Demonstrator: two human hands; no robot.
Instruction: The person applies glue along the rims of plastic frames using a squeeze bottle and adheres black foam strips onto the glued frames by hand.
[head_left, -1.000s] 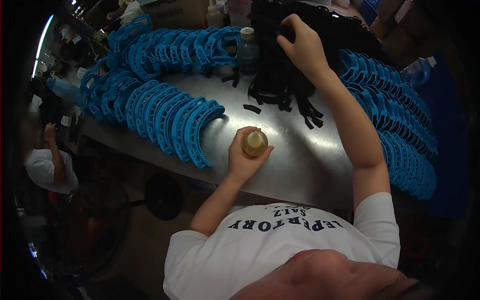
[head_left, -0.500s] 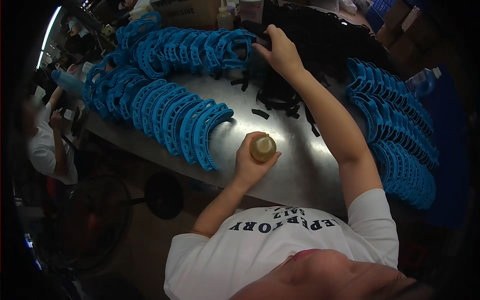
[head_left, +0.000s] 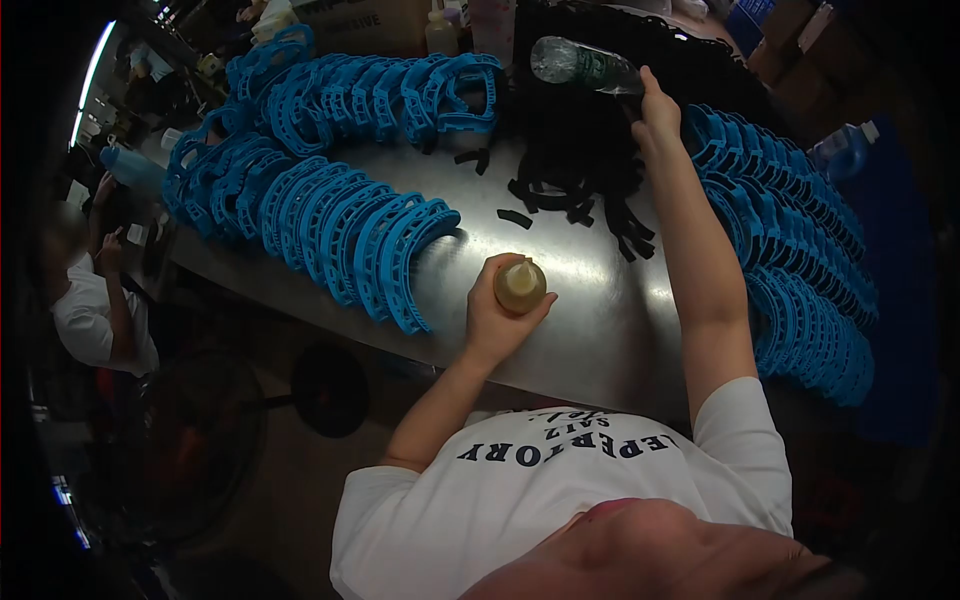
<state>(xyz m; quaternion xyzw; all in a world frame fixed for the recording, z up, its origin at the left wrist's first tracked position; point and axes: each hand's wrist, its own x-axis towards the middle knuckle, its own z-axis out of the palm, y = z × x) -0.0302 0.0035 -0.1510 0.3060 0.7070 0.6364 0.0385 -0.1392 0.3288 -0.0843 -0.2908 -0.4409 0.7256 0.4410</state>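
Note:
My left hand point(head_left: 497, 315) is wrapped round a squeeze bottle point(head_left: 521, 287) with yellowish contents and a pale pointed tip, held over the metal table point(head_left: 585, 330). My right hand point(head_left: 660, 115) reaches out at the far right, its fingers closed on one end of a clear plastic bottle point(head_left: 588, 66) with a green label. That bottle lies sideways above a dark heap of black strips point(head_left: 570, 130). Short black pieces point(head_left: 514, 217) are scattered on the metal between my hands.
Rows of blue curved plastic frames point(head_left: 345, 235) stand at the left, with more blue frames point(head_left: 790, 230) at the right. A cardboard box point(head_left: 365, 25) and another small bottle point(head_left: 441, 32) are at the back. A person in a white shirt point(head_left: 95, 310) works at the far left.
My right hand has moved right, and the clear bottle now shows plainly in it. The left hand with the squeeze bottle has barely shifted.

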